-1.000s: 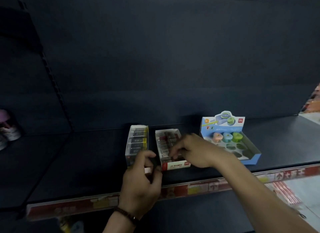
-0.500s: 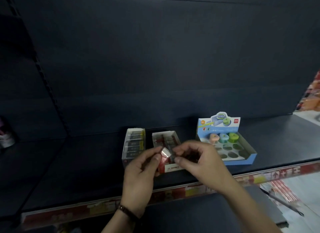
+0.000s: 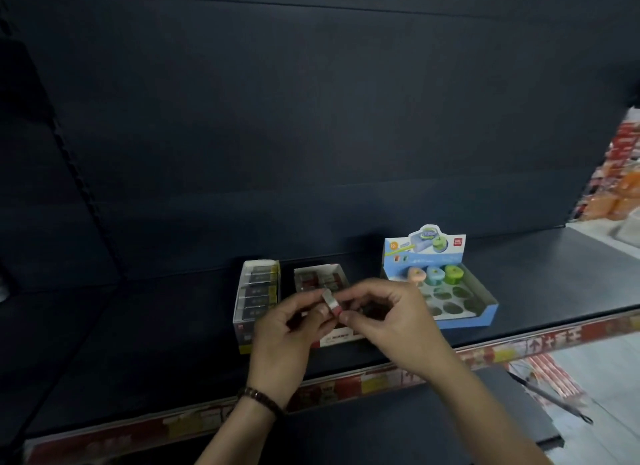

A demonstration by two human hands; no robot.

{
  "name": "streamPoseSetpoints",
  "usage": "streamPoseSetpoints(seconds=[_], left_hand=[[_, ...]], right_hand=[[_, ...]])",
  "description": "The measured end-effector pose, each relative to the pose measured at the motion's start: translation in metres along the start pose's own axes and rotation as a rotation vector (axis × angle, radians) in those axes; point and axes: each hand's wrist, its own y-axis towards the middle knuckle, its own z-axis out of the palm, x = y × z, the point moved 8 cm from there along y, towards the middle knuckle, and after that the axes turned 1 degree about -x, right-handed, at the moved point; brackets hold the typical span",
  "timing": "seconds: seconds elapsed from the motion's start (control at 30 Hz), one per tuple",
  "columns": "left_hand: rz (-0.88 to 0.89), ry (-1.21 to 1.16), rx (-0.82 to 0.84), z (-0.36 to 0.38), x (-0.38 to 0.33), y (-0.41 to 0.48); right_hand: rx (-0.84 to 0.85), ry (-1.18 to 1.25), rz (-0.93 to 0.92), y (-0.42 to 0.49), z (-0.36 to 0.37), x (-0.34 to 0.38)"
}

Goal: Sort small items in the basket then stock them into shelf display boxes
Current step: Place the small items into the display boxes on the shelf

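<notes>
The left hand [image 3: 287, 333] and right hand [image 3: 391, 322] meet, fingertips pinching one small eraser [image 3: 330, 302] between them, the open box [image 3: 320, 279] just beyond. So light a hold might drop it off the shelf [image 3: 536, 284].

— Any readable print?
— Just "12", in an orange circle top left on the header card [image 3: 412, 256] of the blue display box [image 3: 465, 321].
— The red logo [image 3: 457, 243] at its right?
— Blurred, as is the shelf-edge strip [image 3: 485, 351].
</notes>
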Motion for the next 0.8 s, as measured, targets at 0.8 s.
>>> streamPoseSetpoints(seconds=[0.8], left_hand=[[0.228,0.376,-0.026,-0.011,-0.012,-0.004]], right_hand=[[0.151,-0.409,-0.163,0.014,0.01,-0.012]])
